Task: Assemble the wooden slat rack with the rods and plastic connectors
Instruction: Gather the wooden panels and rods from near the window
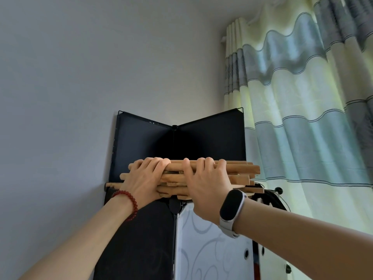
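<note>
Soft daylight through the curtain point(302, 110), dim elsewhere, wide-angle bowed edges.

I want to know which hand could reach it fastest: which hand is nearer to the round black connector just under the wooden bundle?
Left, narrowly. The left hand grips the wooden bundle up-left of the black connector, its heel just above it. The right hand grips the bundle up-right, slightly farther away.
</note>
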